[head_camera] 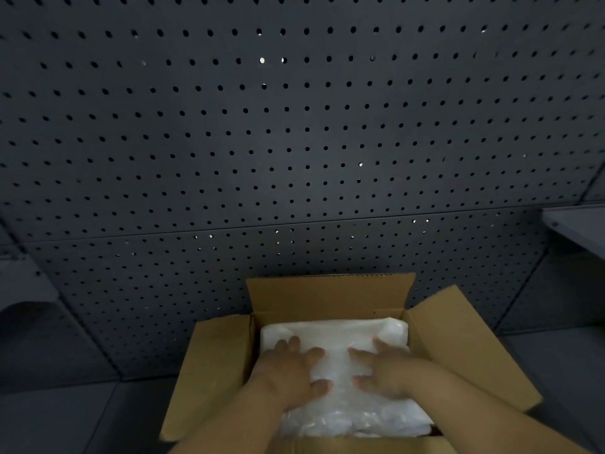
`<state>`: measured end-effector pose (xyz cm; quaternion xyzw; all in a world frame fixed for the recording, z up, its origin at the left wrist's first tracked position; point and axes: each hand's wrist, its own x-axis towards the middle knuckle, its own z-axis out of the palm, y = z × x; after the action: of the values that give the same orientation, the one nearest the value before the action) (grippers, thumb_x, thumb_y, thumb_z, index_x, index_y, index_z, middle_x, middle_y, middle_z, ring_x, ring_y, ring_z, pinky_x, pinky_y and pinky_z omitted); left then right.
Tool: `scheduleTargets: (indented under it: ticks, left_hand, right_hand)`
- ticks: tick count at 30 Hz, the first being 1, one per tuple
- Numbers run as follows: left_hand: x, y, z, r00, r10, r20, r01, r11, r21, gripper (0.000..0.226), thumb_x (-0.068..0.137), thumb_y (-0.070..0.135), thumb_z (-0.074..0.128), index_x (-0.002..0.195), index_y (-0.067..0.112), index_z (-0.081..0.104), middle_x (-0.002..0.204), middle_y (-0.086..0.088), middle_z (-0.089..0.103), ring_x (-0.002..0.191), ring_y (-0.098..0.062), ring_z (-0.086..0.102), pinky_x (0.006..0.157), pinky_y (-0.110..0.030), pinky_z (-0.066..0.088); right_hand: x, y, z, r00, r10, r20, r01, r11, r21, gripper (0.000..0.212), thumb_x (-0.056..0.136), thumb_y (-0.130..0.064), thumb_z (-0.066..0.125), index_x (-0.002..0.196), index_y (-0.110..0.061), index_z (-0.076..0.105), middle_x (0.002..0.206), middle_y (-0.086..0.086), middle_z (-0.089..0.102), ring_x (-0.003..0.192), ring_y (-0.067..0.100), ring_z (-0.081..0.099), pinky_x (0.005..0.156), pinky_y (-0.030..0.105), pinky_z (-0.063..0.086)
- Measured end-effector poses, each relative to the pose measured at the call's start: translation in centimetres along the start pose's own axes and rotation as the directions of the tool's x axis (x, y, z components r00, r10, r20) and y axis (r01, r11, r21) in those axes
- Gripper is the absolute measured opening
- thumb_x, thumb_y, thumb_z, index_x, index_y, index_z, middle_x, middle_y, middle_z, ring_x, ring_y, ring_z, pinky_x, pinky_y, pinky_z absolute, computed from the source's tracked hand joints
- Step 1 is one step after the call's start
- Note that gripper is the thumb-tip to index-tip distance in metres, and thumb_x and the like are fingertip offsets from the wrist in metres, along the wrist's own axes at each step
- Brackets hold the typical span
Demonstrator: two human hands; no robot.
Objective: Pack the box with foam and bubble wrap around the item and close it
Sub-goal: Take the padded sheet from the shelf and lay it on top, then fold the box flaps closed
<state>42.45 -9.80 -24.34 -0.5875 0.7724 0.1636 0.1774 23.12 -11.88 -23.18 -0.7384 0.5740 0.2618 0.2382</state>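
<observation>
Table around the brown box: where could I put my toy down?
Bare dark grey table lies left of the brown cardboard box, up to the perforated wall, and right of its right flap. Inside is crowded: white bubble wrap fills it, pressed by the left hand and right hand.

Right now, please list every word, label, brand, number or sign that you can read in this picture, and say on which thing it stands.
There are none to read.
cardboard box: plain brown flaps, no print or label in view.
bubble wrap: white, without text; the left hand and right hand press flat on it.
pegboard: only holes, no sign.
grey shelf: no marking to be seen.
</observation>
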Motion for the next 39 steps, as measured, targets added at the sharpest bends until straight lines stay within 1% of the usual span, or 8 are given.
scheduleTargets:
  ticks: [3,8,13,24,30,33,36,39]
  left_hand:
    - [-0.4,-0.3,0.1,0.992,0.05,-0.115,-0.042,0.996,0.073,0.073,0.091,0.065,0.033,0.151,0.03,0.011,0.16,-0.01,-0.001,0.146,-0.029,0.005,0.117,-0.044,0.014]
    - [0.0,-0.8,1.0,0.996,0.045,-0.074,-0.043,0.999,0.03,0.084,0.085,0.075,0.03,0.15,0.038,-0.009,0.155,-0.006,-0.03,0.144,-0.026,-0.027,0.119,-0.047,-0.009]
    - [0.7,-0.9,2.2,0.999,0.019,-0.033,-0.019,1.0,-0.021,0.092,0.078,0.082,0.034,0.147,0.044,-0.014,0.151,-0.003,-0.038,0.14,-0.03,-0.032,0.117,-0.049,-0.012]
    - [1.5,-0.8,2.7,0.999,-0.006,0.033,0.008,0.997,-0.076,0.095,0.074,0.083,0.039,0.144,0.05,-0.016,0.153,0.0,-0.037,0.143,-0.032,-0.027,0.116,-0.052,-0.005]
    - [-0.6,-1.0,0.4,1.0,-0.024,-0.009,0.024,0.999,-0.031,0.087,0.08,0.079,0.035,0.147,0.046,-0.011,0.158,-0.002,-0.023,0.148,-0.029,-0.011,0.119,-0.046,0.006]
    - [-2.4,-1.5,-0.8,0.992,-0.051,-0.111,0.05,0.999,-0.012,0.078,0.087,0.072,0.03,0.149,0.042,-0.006,0.161,-0.001,-0.01,0.148,-0.028,0.0,0.118,-0.043,0.015]
    - [-3.9,-2.6,-1.4,0.956,-0.098,-0.277,0.103,0.995,0.004,0.07,0.09,0.069,0.025,0.151,0.037,0.01,0.159,-0.003,0.018,0.141,-0.026,0.026,0.11,-0.04,0.032]
    - [-5.9,-3.4,-1.8,0.89,-0.172,-0.423,0.198,0.98,0.017,0.069,0.088,0.065,0.015,0.146,0.031,0.028,0.145,-0.003,0.041,0.128,-0.022,0.042,0.098,-0.037,0.041]
  right_hand:
    - [-0.5,-0.4,-0.3,0.977,-0.011,-0.211,-0.003,0.998,-0.065,0.065,0.097,-0.058,0.029,0.152,-0.037,0.003,0.161,0.009,-0.01,0.148,0.029,-0.007,0.121,0.041,0.008]
    - [0.1,-0.6,1.5,0.979,-0.002,-0.202,-0.008,0.999,-0.05,0.067,0.096,-0.06,0.02,0.148,-0.04,-0.016,0.154,0.0,-0.035,0.144,0.027,-0.026,0.12,0.046,-0.007]
    - [0.9,-0.2,2.9,0.992,0.018,-0.125,-0.007,0.996,0.086,0.067,0.094,-0.065,0.016,0.146,-0.043,-0.02,0.153,-0.001,-0.036,0.145,0.025,-0.026,0.12,0.043,-0.006]
    - [1.7,-0.2,2.8,0.998,0.022,-0.063,-0.017,0.997,0.082,0.068,0.093,-0.065,0.017,0.146,-0.043,-0.02,0.155,0.0,-0.033,0.146,0.025,-0.023,0.12,0.042,-0.005]
    - [0.0,-0.3,1.1,0.995,0.016,-0.102,-0.008,0.997,0.076,0.065,0.096,-0.062,0.02,0.15,-0.04,-0.009,0.16,0.003,-0.02,0.148,0.028,-0.016,0.12,0.044,0.001]
    - [-2.3,0.0,-0.5,0.97,0.01,-0.244,0.016,0.995,0.101,0.063,0.099,-0.054,0.025,0.153,-0.031,0.003,0.162,0.005,-0.005,0.149,0.026,-0.003,0.12,0.036,0.009]
    - [-5.4,1.0,-1.8,0.881,0.04,-0.472,0.045,0.985,0.167,0.056,0.101,-0.045,0.033,0.152,-0.025,0.02,0.16,0.005,0.015,0.146,0.023,0.016,0.117,0.03,0.02]
    - [-7.9,2.1,-2.8,0.771,0.132,-0.623,-0.064,0.989,0.131,0.051,0.101,-0.036,0.037,0.149,-0.021,0.029,0.156,0.008,0.027,0.141,0.027,0.027,0.116,0.035,0.026]
